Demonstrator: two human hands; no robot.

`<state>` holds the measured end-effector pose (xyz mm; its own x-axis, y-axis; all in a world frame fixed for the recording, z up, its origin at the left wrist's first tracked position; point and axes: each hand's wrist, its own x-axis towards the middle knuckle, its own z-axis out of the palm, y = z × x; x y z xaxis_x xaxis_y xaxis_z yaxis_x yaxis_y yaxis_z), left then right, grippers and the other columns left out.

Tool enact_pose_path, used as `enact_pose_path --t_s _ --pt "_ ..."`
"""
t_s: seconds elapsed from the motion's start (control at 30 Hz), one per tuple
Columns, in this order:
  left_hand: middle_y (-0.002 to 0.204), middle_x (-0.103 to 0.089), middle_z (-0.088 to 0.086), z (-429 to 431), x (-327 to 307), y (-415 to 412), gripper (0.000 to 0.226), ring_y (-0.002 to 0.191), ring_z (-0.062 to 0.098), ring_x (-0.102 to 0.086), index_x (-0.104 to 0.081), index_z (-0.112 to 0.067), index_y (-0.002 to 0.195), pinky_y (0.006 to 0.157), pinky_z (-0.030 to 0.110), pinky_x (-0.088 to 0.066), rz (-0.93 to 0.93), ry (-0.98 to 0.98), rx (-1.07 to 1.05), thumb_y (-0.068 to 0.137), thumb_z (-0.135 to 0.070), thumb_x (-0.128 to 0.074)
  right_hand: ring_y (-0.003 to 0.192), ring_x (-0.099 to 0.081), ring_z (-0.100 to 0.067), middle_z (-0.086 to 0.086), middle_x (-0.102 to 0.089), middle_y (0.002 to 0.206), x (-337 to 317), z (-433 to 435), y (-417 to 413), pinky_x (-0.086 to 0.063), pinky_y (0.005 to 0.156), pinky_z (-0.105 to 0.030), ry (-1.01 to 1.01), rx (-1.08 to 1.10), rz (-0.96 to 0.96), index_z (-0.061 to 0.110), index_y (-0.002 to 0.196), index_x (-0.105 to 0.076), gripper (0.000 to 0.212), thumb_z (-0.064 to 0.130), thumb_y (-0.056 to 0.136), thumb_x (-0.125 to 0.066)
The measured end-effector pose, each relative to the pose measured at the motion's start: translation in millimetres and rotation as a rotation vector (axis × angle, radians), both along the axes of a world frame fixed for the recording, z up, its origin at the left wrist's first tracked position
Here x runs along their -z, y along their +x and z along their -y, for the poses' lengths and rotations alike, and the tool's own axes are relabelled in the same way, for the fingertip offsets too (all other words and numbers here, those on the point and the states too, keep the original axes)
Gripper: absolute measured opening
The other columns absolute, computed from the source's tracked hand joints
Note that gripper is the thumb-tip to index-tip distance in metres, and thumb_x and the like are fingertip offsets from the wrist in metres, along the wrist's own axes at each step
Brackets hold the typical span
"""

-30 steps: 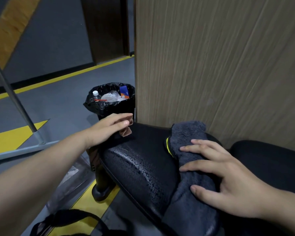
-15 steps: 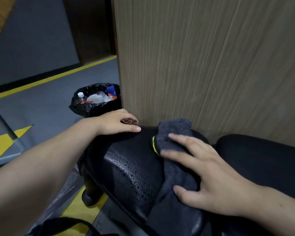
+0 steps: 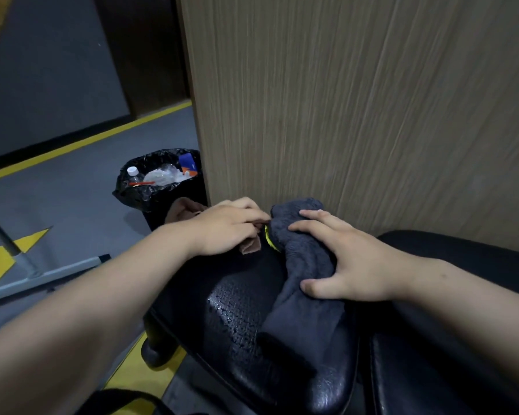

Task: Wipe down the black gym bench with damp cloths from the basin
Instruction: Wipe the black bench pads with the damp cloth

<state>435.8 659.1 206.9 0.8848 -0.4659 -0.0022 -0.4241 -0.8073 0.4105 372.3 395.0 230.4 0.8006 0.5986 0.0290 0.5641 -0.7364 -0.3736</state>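
Observation:
The black gym bench (image 3: 240, 319) runs from the lower middle toward the right, its textured pad wet and shiny. A dark grey cloth (image 3: 306, 265) with a yellow tag lies draped across the pad. My right hand (image 3: 345, 259) presses down on it, fingers curled around its upper part. My left hand (image 3: 225, 229) rests on the far end of the pad and covers a small brown cloth (image 3: 250, 247), whose corners stick out from under the palm and behind the wrist. The two hands almost touch. No basin is in view.
A wood-grain wall panel (image 3: 357, 109) stands right behind the bench. A black-lined trash bin (image 3: 159, 181) with bottles sits on the grey floor to the left. A grey metal bar (image 3: 42, 274) and yellow floor markings lie at left. A second black pad (image 3: 462, 339) adjoins on the right.
My left hand slid the brown cloth rightward along the pad's far end until it met the grey cloth. My right hand moved up the grey cloth and curled around it.

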Motion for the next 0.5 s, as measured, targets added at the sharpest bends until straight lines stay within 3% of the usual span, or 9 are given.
enact_pose_path --t_s 0.13,0.3,0.5 --pt "0.141 -0.041 -0.009 25 -3 -7 0.051 0.124 0.023 -0.040 -0.048 -0.032 0.141 0.109 0.028 -0.024 -0.001 0.094 -0.014 0.091 -0.039 -0.043 0.146 -0.014 0.003 0.018 -0.017 0.159 -2 10 0 -0.015 0.117 -0.016 -0.005 -0.019 0.007 0.042 0.146 -0.030 0.095 0.071 0.062 -0.063" --pt "0.148 -0.029 -0.008 38 -4 -24 0.062 0.125 0.027 -0.034 -0.036 -0.035 0.148 0.113 0.040 -0.026 0.031 0.213 0.003 0.088 -0.051 -0.033 0.143 -0.021 0.005 0.019 -0.022 0.155 -5 26 -10 -0.022 0.118 -0.021 -0.001 -0.007 0.009 0.042 0.145 -0.032 0.094 0.072 0.062 -0.064" --pt "0.150 -0.029 0.001 56 -7 -78 0.053 0.125 0.033 -0.033 -0.047 -0.023 0.135 0.112 0.042 -0.027 0.199 0.250 0.099 0.090 -0.048 -0.032 0.142 -0.018 0.008 0.024 -0.019 0.155 -5 41 -33 -0.019 0.114 -0.014 0.005 0.025 0.012 0.041 0.146 -0.030 0.094 0.070 0.066 -0.069"
